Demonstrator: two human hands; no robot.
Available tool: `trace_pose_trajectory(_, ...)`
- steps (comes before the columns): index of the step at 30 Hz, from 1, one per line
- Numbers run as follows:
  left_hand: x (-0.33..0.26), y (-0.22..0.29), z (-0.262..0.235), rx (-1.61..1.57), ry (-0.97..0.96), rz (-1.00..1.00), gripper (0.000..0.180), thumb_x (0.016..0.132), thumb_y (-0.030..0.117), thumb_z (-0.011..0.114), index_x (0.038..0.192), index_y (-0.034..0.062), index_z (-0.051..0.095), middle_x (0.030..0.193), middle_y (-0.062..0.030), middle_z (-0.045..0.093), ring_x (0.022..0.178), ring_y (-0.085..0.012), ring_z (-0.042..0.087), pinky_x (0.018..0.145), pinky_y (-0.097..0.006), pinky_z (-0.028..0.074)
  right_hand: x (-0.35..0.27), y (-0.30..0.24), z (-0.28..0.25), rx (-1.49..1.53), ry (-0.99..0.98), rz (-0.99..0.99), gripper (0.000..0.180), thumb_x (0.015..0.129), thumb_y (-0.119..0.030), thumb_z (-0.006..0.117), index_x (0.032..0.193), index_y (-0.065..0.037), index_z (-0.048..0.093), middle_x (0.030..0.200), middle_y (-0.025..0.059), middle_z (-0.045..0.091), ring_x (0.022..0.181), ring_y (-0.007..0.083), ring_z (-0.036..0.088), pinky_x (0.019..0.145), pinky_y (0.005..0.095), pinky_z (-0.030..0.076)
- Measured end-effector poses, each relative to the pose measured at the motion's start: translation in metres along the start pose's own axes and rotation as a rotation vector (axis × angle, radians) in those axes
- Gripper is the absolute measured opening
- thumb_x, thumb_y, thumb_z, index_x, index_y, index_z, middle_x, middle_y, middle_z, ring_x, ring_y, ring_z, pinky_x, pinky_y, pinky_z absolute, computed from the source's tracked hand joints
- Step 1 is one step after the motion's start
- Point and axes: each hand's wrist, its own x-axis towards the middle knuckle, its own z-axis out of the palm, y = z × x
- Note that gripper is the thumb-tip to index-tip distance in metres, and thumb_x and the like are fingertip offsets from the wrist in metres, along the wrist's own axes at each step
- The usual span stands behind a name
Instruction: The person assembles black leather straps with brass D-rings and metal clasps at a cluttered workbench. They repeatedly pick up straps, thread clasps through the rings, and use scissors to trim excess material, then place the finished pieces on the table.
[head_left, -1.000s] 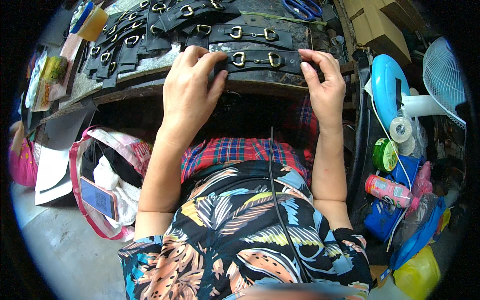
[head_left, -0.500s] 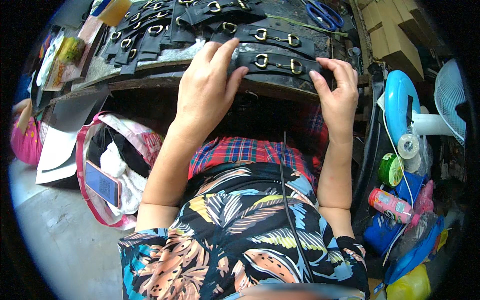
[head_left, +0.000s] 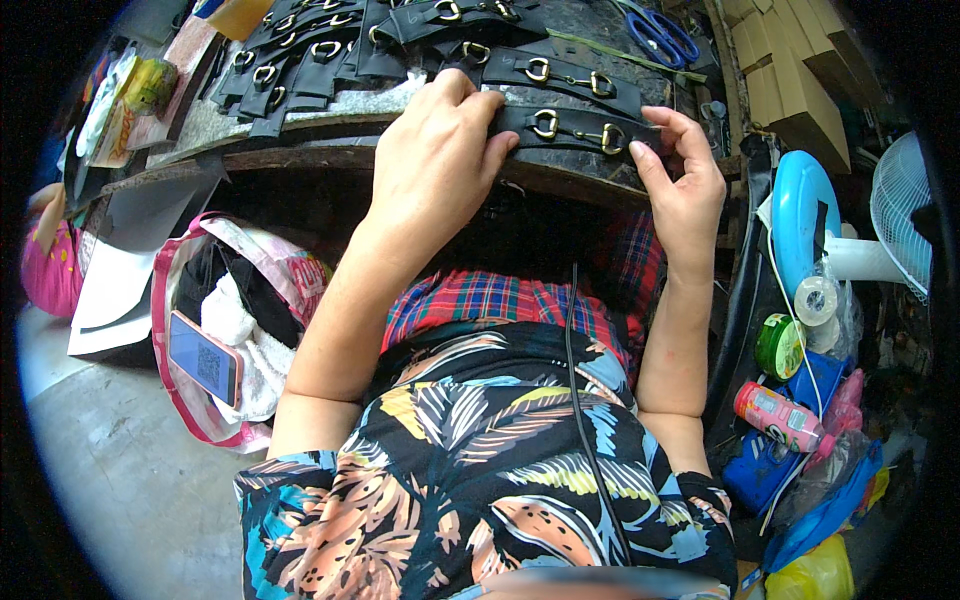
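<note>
A black leather strap [head_left: 572,145] with gold-coloured D-shaped rings joined by a small metal link lies along the near edge of the workbench. My left hand [head_left: 432,160] is closed at its left end, fingers curled and thumb at the near edge; the fingertips are partly hidden. My right hand [head_left: 688,185] holds the right end between thumb and forefinger, the other fingers loosely bent. Just behind lies a similar black strap [head_left: 568,82] with the same metal fittings, untouched by either hand.
More black straps with gold-coloured rings [head_left: 300,60] cover the bench's left part. Blue-handled scissors [head_left: 660,38] lie at the back right. An open bag [head_left: 175,390] with a phone [head_left: 203,362] stands low at left. At right are a fan [head_left: 900,215], cardboard boxes [head_left: 795,90] and a pink bottle [head_left: 780,415].
My left forefinger, stretched out before, is now curled down at the strap's left end. My right hand keeps its place at the right end. The whole view has shifted slightly.
</note>
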Motion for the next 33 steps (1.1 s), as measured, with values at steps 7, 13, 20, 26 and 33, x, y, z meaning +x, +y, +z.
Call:
trace_pose_trajectory(7, -0.003, 0.000, 0.001, -0.752, -0.034, -0.166, 0.023, 0.089, -0.001, 0.074, 0.110, 0.0011, 0.064, 0.096, 0.0006, 0.066, 0.091, -0.0079, 0.062, 0.078, -0.024, 0.049, -0.003, 0.000, -0.019, 0.131, -0.065, -0.010, 0.024, 0.092, 0.000, 0.071, 0.116, -0.003, 0.075, 0.107, 0.0076, 0.077, 0.098, 0.0129, 0.068, 0.091, 0.0278, 0.052)
trace_pose_trajectory(13, 0.002, -0.009, -0.004, -1.622, -0.250, -0.409, 0.022, 0.092, 0.006, 0.077, 0.110, 0.0051, 0.063, 0.090, -0.0024, 0.067, 0.073, -0.0099, 0.064, 0.065, -0.024, 0.054, -0.001, -0.002, -0.020, 0.885, -0.117, 0.228, 0.030, 0.092, 0.003, 0.071, 0.122, -0.002, 0.072, 0.109, 0.0036, 0.073, 0.096, 0.0093, 0.067, 0.092, 0.0249, 0.053)
trace_pose_trajectory(20, 0.001, 0.028, 0.027, -2.010, -0.238, -0.459, 0.022, 0.095, 0.009, 0.075, 0.112, 0.0027, 0.063, 0.096, -0.0050, 0.068, 0.080, -0.0139, 0.069, 0.075, -0.030, 0.061, -0.011, -0.021, 0.024, 1.133, -0.110, 0.119, 0.031, 0.092, 0.000, 0.075, 0.121, -0.001, 0.067, 0.103, 0.0055, 0.072, 0.093, 0.0116, 0.070, 0.083, 0.0265, 0.059)
trace_pose_trajectory(26, 0.003, 0.028, 0.029, -2.021, -0.323, -0.443, 0.019, 0.097, 0.010, 0.073, 0.111, 0.0012, 0.065, 0.095, -0.0044, 0.068, 0.081, -0.0123, 0.067, 0.074, -0.028, 0.058, -0.012, -0.020, 0.025, 1.263, -0.143, 0.132, 0.024, 0.092, -0.001, 0.076, 0.114, -0.002, 0.067, 0.101, 0.0051, 0.073, 0.090, 0.0111, 0.070, 0.083, 0.0267, 0.059)
trace_pose_trajectory(33, 0.003, 0.016, 0.010, -1.834, -0.190, -0.375, 0.018, 0.093, 0.005, 0.075, 0.108, 0.0030, 0.065, 0.090, -0.0038, 0.068, 0.073, -0.0107, 0.066, 0.063, -0.022, 0.054, -0.012, -0.020, 0.015, 1.106, -0.069, 0.179, 0.021, 0.092, 0.001, 0.073, 0.113, -0.002, 0.068, 0.098, 0.0036, 0.071, 0.087, 0.0096, 0.068, 0.082, 0.0254, 0.058)
